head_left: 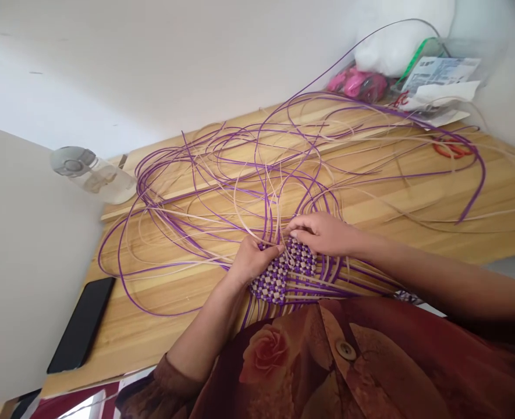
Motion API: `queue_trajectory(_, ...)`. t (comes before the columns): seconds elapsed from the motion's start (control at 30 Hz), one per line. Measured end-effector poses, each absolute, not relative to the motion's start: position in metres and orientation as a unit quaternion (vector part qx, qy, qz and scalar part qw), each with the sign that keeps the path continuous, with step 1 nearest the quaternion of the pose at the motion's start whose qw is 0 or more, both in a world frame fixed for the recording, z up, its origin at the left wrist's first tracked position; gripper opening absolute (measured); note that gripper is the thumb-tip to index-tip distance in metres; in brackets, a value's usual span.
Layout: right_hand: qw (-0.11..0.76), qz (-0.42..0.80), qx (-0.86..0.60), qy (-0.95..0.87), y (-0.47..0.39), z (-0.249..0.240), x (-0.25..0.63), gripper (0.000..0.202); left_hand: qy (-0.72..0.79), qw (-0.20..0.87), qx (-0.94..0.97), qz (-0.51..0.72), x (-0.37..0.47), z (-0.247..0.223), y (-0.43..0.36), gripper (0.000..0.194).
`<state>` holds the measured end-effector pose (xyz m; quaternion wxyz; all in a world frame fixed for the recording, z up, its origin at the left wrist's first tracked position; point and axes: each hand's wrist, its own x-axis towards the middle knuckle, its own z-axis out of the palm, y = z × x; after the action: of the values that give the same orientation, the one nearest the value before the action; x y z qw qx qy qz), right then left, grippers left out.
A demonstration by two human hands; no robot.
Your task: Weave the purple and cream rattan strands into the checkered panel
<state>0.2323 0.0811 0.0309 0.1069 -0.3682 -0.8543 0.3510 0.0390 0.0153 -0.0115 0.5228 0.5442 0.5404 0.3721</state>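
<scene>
A woven panel (269, 286) of purple and cream strands lies at the table's front edge, against my shirt. My left hand (254, 260) is closed on its upper left edge, thumb pressed on top of the weave. At the panel's upper right, my right hand (320, 234) is pinched on a thin strand at the weave's edge; its fingertips partly hide the strand. Between both thumbs, a small cream loop (290, 261) rises from the weave. Long loose purple strands (152, 201) and cream ones fan out from the panel across the table.
On the wooden table (161, 297) lies a black phone (81, 324) at the left. A clear bottle with a grey lid (92, 174) leans behind it. Orange-handled scissors (453, 149), papers (440, 75) and a pink bagged item (357, 84) are at the back right, by the wall.
</scene>
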Motion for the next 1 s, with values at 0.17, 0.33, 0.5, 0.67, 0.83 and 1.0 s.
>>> queue_trajectory(0.17, -0.031, 0.471, -0.384, -0.793, 0.095, 0.036, 0.216, 0.022, 0.501, 0.538, 0.555, 0.389, 0.038, -0.013, 0.016, 0.019)
queue_trajectory(0.33, -0.05, 0.522, -0.444, -0.727, 0.096, 0.038, 0.204, 0.015, 0.492, 0.537, 0.568, 0.383, 0.036, -0.012, 0.018, 0.015)
queue_trajectory(0.5, -0.013, 0.473, -0.421, -0.774, 0.094, 0.043, 0.213, 0.018, 0.502, 0.57, 0.548, 0.351, 0.033, -0.011, 0.018, 0.02)
queue_trajectory(0.67, 0.043, 0.301, -0.413, -0.858, 0.065, 0.048, 0.232, 0.027, 0.524, 0.584, 0.525, 0.329, 0.032, -0.011, 0.018, 0.028)
queue_trajectory(0.83, 0.075, 0.264, -0.438, -0.856, 0.032, 0.034, 0.233, 0.024, 0.549, 0.561, 0.524, 0.33, 0.032, -0.01, 0.018, 0.028)
queue_trajectory(1.0, 0.129, 0.228, -0.407, -0.875, 0.024, 0.026, 0.23, 0.011, 0.553, 0.555, 0.519, 0.342, 0.031, -0.013, 0.018, 0.029)
